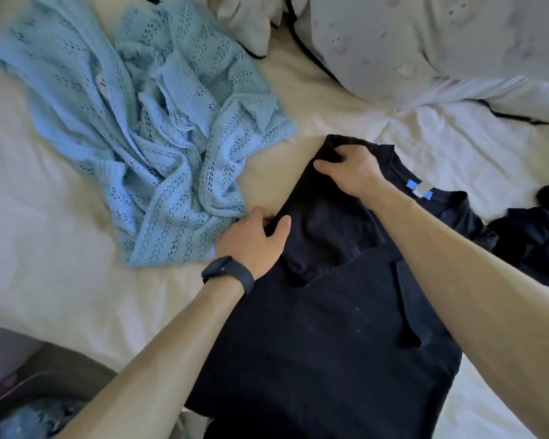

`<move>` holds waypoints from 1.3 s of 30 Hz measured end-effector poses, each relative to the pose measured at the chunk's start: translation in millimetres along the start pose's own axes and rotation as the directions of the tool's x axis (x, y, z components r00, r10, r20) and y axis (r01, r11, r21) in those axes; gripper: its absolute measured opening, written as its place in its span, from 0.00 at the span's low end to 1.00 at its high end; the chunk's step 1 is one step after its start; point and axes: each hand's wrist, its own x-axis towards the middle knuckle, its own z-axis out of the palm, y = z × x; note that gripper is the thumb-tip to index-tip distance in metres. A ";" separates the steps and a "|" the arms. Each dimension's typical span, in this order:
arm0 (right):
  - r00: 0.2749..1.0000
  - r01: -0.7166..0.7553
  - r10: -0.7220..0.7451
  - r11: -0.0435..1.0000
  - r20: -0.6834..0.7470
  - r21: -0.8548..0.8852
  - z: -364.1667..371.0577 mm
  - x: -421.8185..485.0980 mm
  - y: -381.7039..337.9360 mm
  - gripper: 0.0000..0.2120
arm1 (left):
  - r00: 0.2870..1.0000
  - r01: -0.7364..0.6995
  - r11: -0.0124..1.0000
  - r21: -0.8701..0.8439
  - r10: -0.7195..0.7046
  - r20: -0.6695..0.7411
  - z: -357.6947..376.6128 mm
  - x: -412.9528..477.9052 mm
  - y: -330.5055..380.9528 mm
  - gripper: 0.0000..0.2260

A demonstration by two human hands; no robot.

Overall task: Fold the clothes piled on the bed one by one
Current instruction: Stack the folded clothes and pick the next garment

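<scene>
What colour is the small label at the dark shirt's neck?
The small fabric neck label is blue and grey; head view.

Lighting: soft, diffuse daylight, brightest on the white bedding [457, 144] at right, dimmer and yellower toward the left; shadows faint and soft-edged, no hard glare. Exposure: the dark shirt [330, 343] reads nearly black, with little fold detail. Optics: wide-angle bowing toward the edges; the lower-left corner and the pillow [425, 42] at top are soft and slightly smeared.

One view only: head camera, above bed [45, 296], facing forward and down, close, wide-angle; pillow [425, 42] at top edge
</scene>
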 end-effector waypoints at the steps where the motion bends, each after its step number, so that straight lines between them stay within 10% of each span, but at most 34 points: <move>1: 1.000 0.007 -0.007 1.000 -0.020 0.003 1.8 0.4 -0.4 0.10 | 1.000 -0.011 0.997 0.071 0.011 0.001 0.9 1.3 2.4 0.21; 5: 0.984 -0.006 0.038 0.984 -0.174 0.178 8.3 -19.2 -4.7 0.23 | 0.999 -0.032 0.972 0.234 0.039 -0.023 2.5 5.1 10.9 0.18; 9: 0.844 0.122 -0.212 0.970 -0.493 -0.209 40.1 -94.6 27.9 0.25 | 0.841 -0.416 0.839 0.350 0.501 -0.203 11.6 7.2 26.4 0.22; 12: 0.920 0.074 -0.246 0.873 -0.304 -0.482 71.9 -137.3 64.3 0.31 | 0.705 -0.587 0.504 0.633 0.703 0.094 19.8 35.8 40.9 0.27; 14: 0.979 -0.038 -0.081 0.828 -0.188 -0.559 81.4 -152.2 94.9 0.35 | 0.736 -0.576 0.370 0.729 0.623 0.265 21.4 62.3 40.5 0.26; 21: 0.950 -0.019 -0.121 0.898 -0.288 -0.440 104.3 -183.4 110.0 0.33 | 0.693 -0.608 0.335 0.720 0.667 0.274 31.3 44.6 26.6 0.27; 34: 0.916 -0.321 0.237 0.917 -0.322 -0.238 139.0 -411.1 242.5 0.31 | 0.931 -0.291 0.810 0.510 0.362 -0.044 44.8 -173.1 -129.6 0.28; 39: 0.679 -0.558 0.657 0.752 -0.327 0.351 141.0 -464.0 311.6 0.35 | 0.942 0.218 0.974 -0.054 -0.225 -0.248 58.1 -217.3 -155.2 0.29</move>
